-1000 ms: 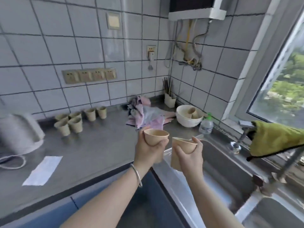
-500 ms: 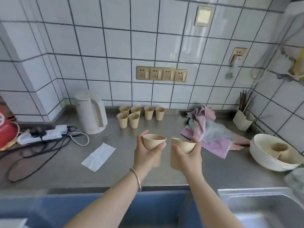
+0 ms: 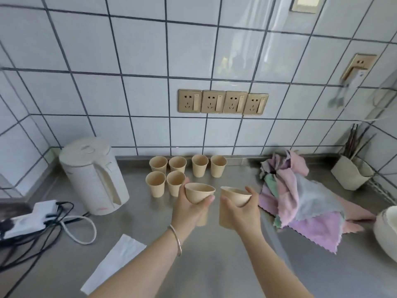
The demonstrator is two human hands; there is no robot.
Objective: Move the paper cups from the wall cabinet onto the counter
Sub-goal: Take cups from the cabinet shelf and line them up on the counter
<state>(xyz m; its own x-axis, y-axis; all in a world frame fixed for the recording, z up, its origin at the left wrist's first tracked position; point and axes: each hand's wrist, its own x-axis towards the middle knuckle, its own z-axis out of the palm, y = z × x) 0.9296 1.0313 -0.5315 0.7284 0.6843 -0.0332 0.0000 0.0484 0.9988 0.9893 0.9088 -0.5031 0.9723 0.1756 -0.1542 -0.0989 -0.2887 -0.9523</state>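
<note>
Each of my hands holds one tan paper cup above the steel counter (image 3: 214, 265). My left hand (image 3: 189, 208) grips a cup (image 3: 198, 193) just in front of the cups standing on the counter. My right hand (image 3: 241, 211) grips a second cup (image 3: 233, 195) beside it; both cups tilt slightly. Several tan paper cups (image 3: 184, 171) stand upright in two rows near the tiled back wall, the front pair (image 3: 165, 182) right by my left fingers. The wall cabinet is out of view.
A white electric kettle (image 3: 94, 176) stands left of the cups, with a power strip and cables (image 3: 28, 220) further left. A white paper sheet (image 3: 113, 257) lies at the front. Pink and grey cloths (image 3: 300, 196), a utensil holder (image 3: 350, 175) and a white bowl (image 3: 386, 231) are on the right.
My view swung left from the sink to the back wall and moved closer. Both hands carried their cups forward, near the standing cups.
</note>
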